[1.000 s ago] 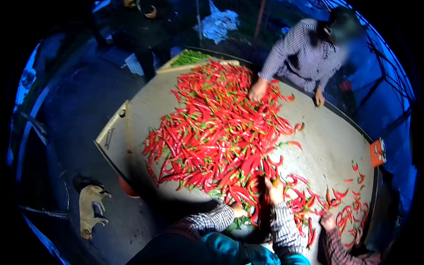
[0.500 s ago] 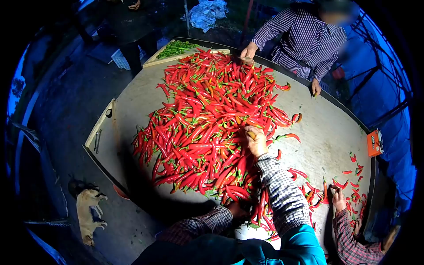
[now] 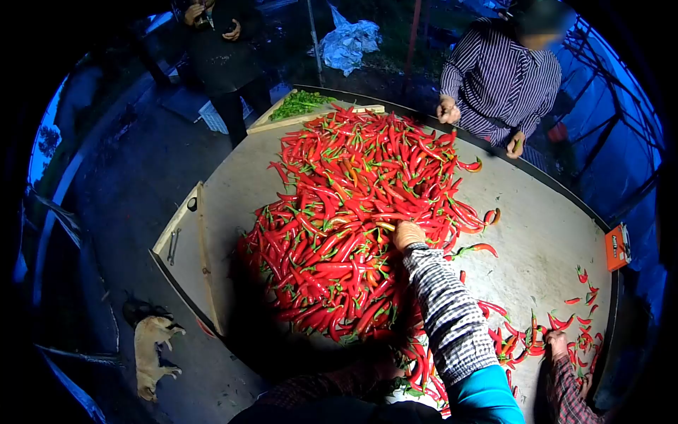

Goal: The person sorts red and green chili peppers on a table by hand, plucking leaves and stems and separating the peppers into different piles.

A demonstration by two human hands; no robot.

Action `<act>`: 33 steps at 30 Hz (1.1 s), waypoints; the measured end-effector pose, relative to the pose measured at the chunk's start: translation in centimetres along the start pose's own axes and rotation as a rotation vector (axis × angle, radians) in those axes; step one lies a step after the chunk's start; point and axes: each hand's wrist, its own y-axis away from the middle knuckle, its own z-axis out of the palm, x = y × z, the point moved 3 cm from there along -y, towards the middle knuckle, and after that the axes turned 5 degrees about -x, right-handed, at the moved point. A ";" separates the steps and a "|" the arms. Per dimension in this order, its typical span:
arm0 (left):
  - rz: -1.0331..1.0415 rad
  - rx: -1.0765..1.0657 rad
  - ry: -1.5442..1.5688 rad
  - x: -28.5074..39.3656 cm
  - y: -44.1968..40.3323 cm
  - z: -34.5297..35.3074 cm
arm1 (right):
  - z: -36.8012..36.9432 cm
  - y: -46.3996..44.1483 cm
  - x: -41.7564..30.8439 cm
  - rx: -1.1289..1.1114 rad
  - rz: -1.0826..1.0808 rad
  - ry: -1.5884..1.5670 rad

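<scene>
A large heap of red chili peppers (image 3: 339, 261) with green stems covers the middle of the table (image 3: 544, 240). My right hand (image 3: 408, 234), in a checked sleeve, reaches into the heap's right side. Its fingers are curled around an orange-yellow chili pepper (image 3: 385, 227), the fingertips partly hidden. Low in the view, my left hand (image 3: 383, 369) lies in deep shadow at the heap's near edge, beside loose red chilies (image 3: 420, 371). Its fingers cannot be made out.
Green peppers (image 3: 300, 104) lie in a wood-edged corner. A person in a striped shirt (image 3: 505, 81) stands across; another person's hand (image 3: 557, 344) is at the right among scattered chilies. An orange box (image 3: 617, 247) sits at the edge. A wrench (image 3: 174, 246) and a dog (image 3: 153, 353) are left.
My view has shifted, so the table sits lower and further right. My right hand has turned palm-down onto the heap. The striped-shirt person's hand has lifted from the peppers.
</scene>
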 end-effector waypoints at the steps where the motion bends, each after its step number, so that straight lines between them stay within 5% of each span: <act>1: -0.009 -0.003 0.002 0.1 0.0 0.0 | 0.3 0.1 0.1 -0.001 -0.008 -0.045; 15: 0.037 0.014 -0.019 0.9 1.1 0.3 | 0.1 2.5 7.9 0.204 -0.032 -0.519; 18: 0.310 0.061 0.201 6.1 3.8 -2.2 | -0.2 4.3 9.5 0.042 -0.145 -1.282; 20: 0.186 0.112 0.011 -2.5 -1.3 2.3 | -0.8 6.6 10.2 -0.137 -0.119 -1.649; 22: -0.295 -0.200 0.029 3.8 3.4 -2.6 | -1.0 8.7 10.6 0.008 -0.128 -1.874; 23: -0.171 -0.101 0.027 1.7 2.0 -1.2 | -1.0 8.4 11.2 0.032 -0.146 -2.029; 26: -0.251 -0.028 -0.024 1.6 2.2 -1.2 | -1.0 10.0 13.0 -0.038 -0.123 -2.166; 33: -0.170 0.086 0.135 1.9 2.7 -1.1 | 2.8 13.6 13.3 -0.178 -0.044 -2.136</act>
